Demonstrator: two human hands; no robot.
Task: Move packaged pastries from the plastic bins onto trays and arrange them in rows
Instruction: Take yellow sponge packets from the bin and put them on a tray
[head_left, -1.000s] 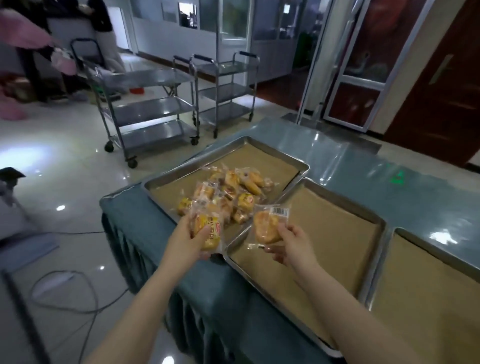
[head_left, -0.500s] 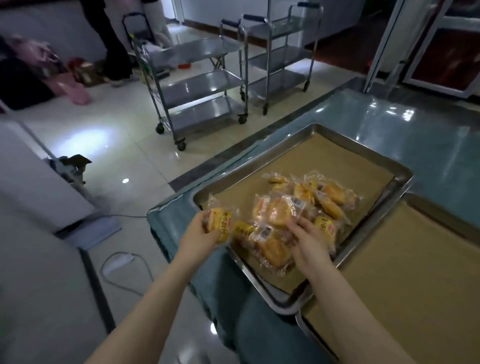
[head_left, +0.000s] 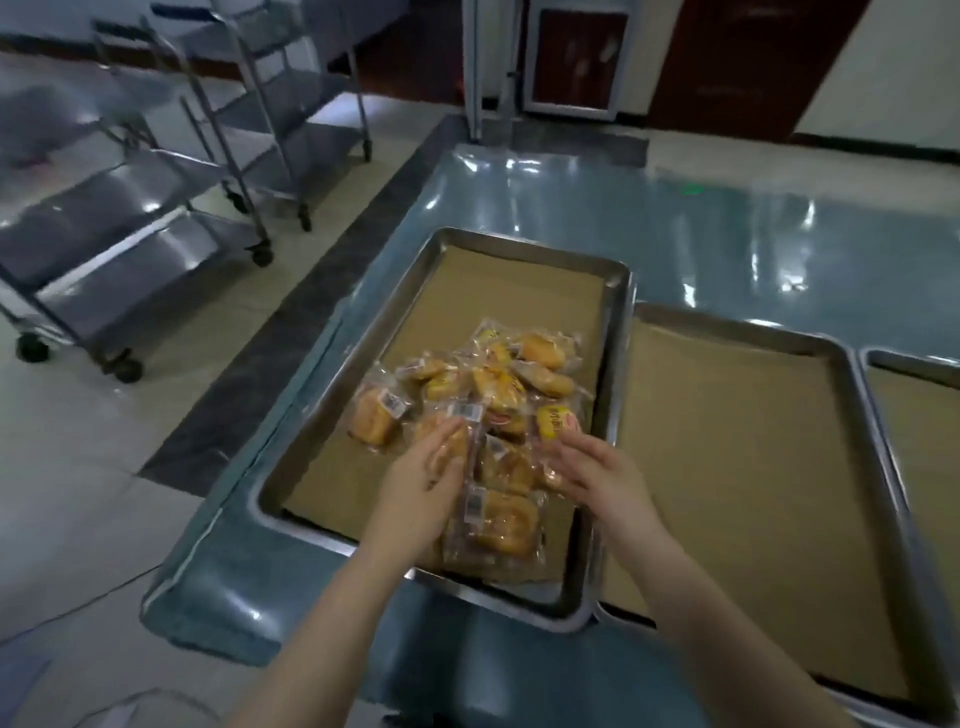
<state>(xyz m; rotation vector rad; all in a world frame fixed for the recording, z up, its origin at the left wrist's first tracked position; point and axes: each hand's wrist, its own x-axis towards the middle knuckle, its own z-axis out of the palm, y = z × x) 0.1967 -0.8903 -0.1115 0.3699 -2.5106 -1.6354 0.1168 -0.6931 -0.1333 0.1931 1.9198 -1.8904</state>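
A loose pile of packaged pastries (head_left: 498, 387) in clear wrappers lies in the middle of the left metal tray (head_left: 332, 415), which is lined with brown paper. One packet (head_left: 506, 525) lies nearest the tray's front rim, and another (head_left: 374, 415) sits at the pile's left edge. My left hand (head_left: 426, 478) rests with straight fingers against a packet on the near left of the pile. On the near right, my right hand (head_left: 587, 467) has its fingers spread over another packet. Neither hand lifts anything.
A second paper-lined tray (head_left: 852, 395) sits right of the first and holds nothing; the corner of a third tray (head_left: 883, 358) shows at the far right. All stand on a glossy teal table (head_left: 727, 234). Two steel trolleys (head_left: 130, 208) (head_left: 291, 104) stand on the floor to the left.
Both hands held a packet up a second ago; those packets are now down in the left tray and both hands lie on the pile. The view has swung left and down.
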